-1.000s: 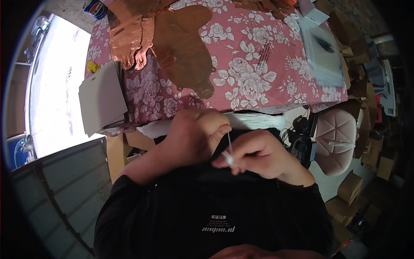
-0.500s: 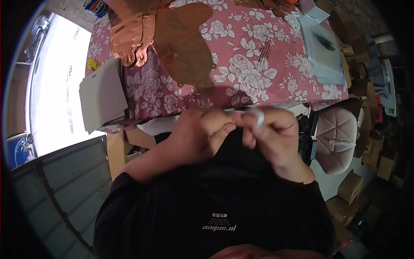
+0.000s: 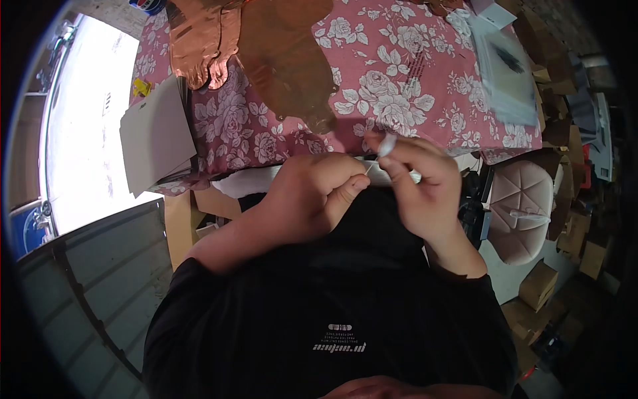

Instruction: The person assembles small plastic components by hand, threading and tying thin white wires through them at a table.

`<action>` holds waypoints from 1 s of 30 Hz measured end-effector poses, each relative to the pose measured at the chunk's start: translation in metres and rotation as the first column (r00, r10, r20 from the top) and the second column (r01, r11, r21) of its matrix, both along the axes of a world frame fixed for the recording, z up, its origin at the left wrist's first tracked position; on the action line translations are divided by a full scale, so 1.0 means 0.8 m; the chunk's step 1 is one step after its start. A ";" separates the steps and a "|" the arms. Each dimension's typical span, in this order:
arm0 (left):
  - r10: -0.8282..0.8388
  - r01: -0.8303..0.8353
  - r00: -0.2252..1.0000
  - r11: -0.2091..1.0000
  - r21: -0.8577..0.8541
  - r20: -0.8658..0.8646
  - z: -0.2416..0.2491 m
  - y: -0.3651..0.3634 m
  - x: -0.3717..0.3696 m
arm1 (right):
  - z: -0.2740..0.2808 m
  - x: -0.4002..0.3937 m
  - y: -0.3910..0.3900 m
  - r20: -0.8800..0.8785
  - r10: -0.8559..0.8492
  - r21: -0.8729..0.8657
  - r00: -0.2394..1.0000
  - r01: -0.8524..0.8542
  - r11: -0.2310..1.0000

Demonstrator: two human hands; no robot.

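Note:
My left hand [image 3: 316, 193] is closed, thumb against the curled fingers, pinching a thin pale strand [image 3: 369, 169]. To its right, my right hand [image 3: 425, 179] is closed too, and a small white item [image 3: 387, 144], blurred, shows at its index finger and thumb. The strand runs from my left fingertips toward the right ones; whether it joins the white item I cannot tell. Both hands are in front of my black shirt at the near edge of the table with a pink floral cloth [image 3: 379, 100]. Flat copper-coloured foil shapes [image 3: 286, 66] lie beyond my left hand.
Grey-white sheets [image 3: 156, 136] are stacked at the table's left edge beside a yellow object [image 3: 141, 86]. Clear plastic bags [image 3: 508, 83] lie at the right. A beige cushioned stool [image 3: 522, 213] and cardboard boxes [image 3: 538, 286] stand on the right side.
My right hand has moved up and slightly away from my left, and more of the strand shows between them. The camera view has shifted slightly.

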State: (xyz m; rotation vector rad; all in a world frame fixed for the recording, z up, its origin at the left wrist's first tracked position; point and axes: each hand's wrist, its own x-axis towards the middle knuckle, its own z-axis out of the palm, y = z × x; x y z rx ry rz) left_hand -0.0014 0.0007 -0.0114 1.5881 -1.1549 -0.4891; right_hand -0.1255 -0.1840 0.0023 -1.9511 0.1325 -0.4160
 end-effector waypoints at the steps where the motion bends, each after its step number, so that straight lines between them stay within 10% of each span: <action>1: 0.004 -0.004 1.000 1.000 0.001 0.001 0.000 0.000 0.003 | 0.003 -0.001 -0.007 -0.084 0.050 -0.280 0.995 -0.071 0.957; 3: -0.002 0.002 0.998 1.000 0.006 -0.059 -0.001 0.002 0.011 | 0.002 -0.009 0.003 -0.327 0.296 0.089 0.898 -0.283 0.955; 4: -0.006 0.008 0.998 0.999 0.033 -0.061 0.002 0.003 0.014 | 0.003 -0.015 0.010 -0.285 0.433 0.497 0.855 -0.254 0.830; 7: -0.043 0.049 0.989 0.998 0.043 -0.139 -0.005 -0.001 0.009 | 0.006 -0.021 0.007 -0.022 0.369 0.804 0.929 -0.203 0.559; 9: -0.051 0.064 0.977 0.997 0.052 -0.207 -0.002 -0.002 0.002 | -0.012 -0.013 0.011 -0.029 0.084 0.730 0.996 -0.036 0.683; 11: -0.019 0.019 0.987 1.000 -0.005 -0.162 -0.010 -0.003 -0.001 | -0.021 0.009 0.005 0.152 -0.087 0.071 0.985 0.077 0.995; 14: 0.009 -0.009 0.985 1.000 0.002 -0.172 -0.007 0.001 0.007 | -0.017 0.000 -0.013 -0.110 0.119 -0.267 0.987 -0.144 0.953; 15: 0.022 -0.018 0.980 1.000 0.021 -0.196 -0.004 0.003 0.010 | -0.015 -0.004 -0.007 -0.112 0.122 -0.262 0.986 -0.148 0.954; 17: 0.025 -0.009 0.971 0.998 0.066 -0.236 -0.002 0.002 0.011 | -0.007 -0.016 0.005 -0.200 0.428 0.575 0.881 -0.248 0.780; 21: -0.072 0.081 0.949 0.997 0.016 -0.308 -0.004 -0.002 0.000 | 0.002 -0.016 0.002 -0.012 0.289 0.803 0.957 -0.163 0.573; 23: -0.052 0.024 0.970 0.992 -0.122 -0.237 -0.012 -0.012 -0.008 | -0.004 -0.009 0.010 -0.021 0.043 0.633 0.999 -0.020 0.774; 25: -0.031 0.015 0.981 0.996 -0.089 -0.189 -0.010 -0.010 -0.005 | -0.014 0.008 0.006 0.182 -0.053 0.009 0.982 0.052 0.999; 30: 0.014 -0.013 0.986 1.000 0.008 -0.165 -0.007 -0.006 0.000 | -0.015 -0.002 0.011 -0.093 0.013 0.037 0.996 -0.009 0.999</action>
